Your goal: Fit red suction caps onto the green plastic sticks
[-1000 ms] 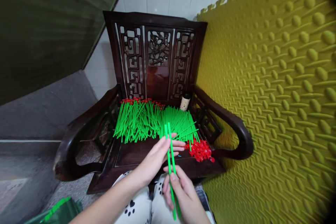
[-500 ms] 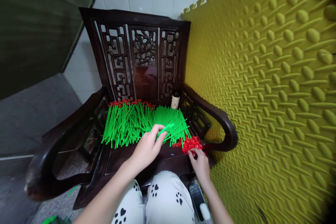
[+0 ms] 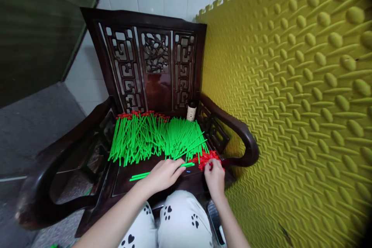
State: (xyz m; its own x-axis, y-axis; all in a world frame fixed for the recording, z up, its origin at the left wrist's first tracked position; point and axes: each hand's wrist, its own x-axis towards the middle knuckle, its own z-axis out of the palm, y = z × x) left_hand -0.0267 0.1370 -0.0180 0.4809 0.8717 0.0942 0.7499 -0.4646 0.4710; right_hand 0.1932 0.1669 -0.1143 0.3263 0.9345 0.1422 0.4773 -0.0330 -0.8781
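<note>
My left hand (image 3: pixel 167 173) is closed around a few green plastic sticks (image 3: pixel 140 176), held level just above the front of the seat; their ends stick out on both sides of the fingers. My right hand (image 3: pixel 215 178) dips its pinched fingers into a heap of small red plastic pieces (image 3: pixel 207 159) at the seat's right; whether a piece is between the fingertips is hidden. Behind my left hand lies a pile of plain green sticks (image 3: pixel 186 135). Further left, more green sticks (image 3: pixel 132 137) carry red pieces (image 3: pixel 136 114) on their far ends.
Everything lies on a dark carved wooden chair (image 3: pixel 122 190) with curved armrests. A beige container with a black lid (image 3: pixel 191 112) stands at the seat's back right. A tiny blue piece (image 3: pixel 188 171) lies near the front. A yellow foam mat (image 3: pixel 285 104) stands along the right.
My left hand has come down and nearer, bringing the green sticks from over the pile to the seat's front. My right hand has shifted slightly into the red heap.
</note>
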